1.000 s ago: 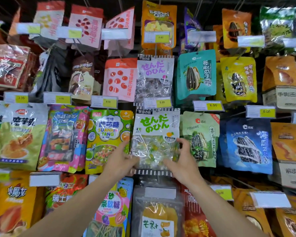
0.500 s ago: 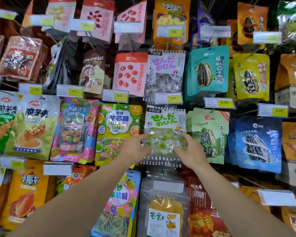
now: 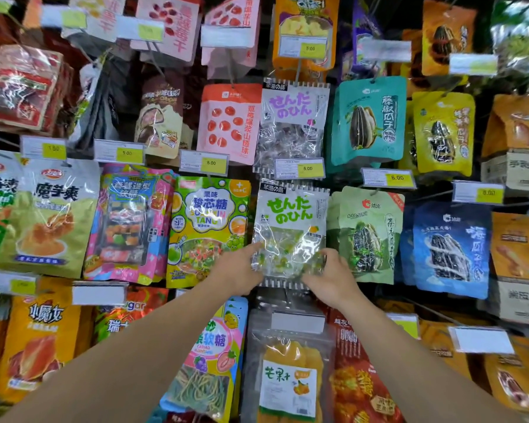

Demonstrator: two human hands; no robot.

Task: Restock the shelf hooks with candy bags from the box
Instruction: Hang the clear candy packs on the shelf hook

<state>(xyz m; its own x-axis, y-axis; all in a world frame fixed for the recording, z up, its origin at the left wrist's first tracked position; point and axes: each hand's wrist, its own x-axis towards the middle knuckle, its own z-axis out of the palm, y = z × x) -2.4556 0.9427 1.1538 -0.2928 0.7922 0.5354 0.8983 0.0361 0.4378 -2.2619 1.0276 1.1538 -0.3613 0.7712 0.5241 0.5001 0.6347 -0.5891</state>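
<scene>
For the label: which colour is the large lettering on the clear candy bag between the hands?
Green, head view.

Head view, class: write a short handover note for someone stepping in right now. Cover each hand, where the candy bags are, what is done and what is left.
Left hand: fingers on the lower left edge of the green-lettered candy bag.
Right hand: grip on the bag's lower right corner.
The bag sits in its column, below the purple-lettered candy bag and its price tag.
Done: bag is up at its spot; whether it is on the hook cannot be seen.
Left: check the hook, release, fetch more. The box is out of view.
</scene>
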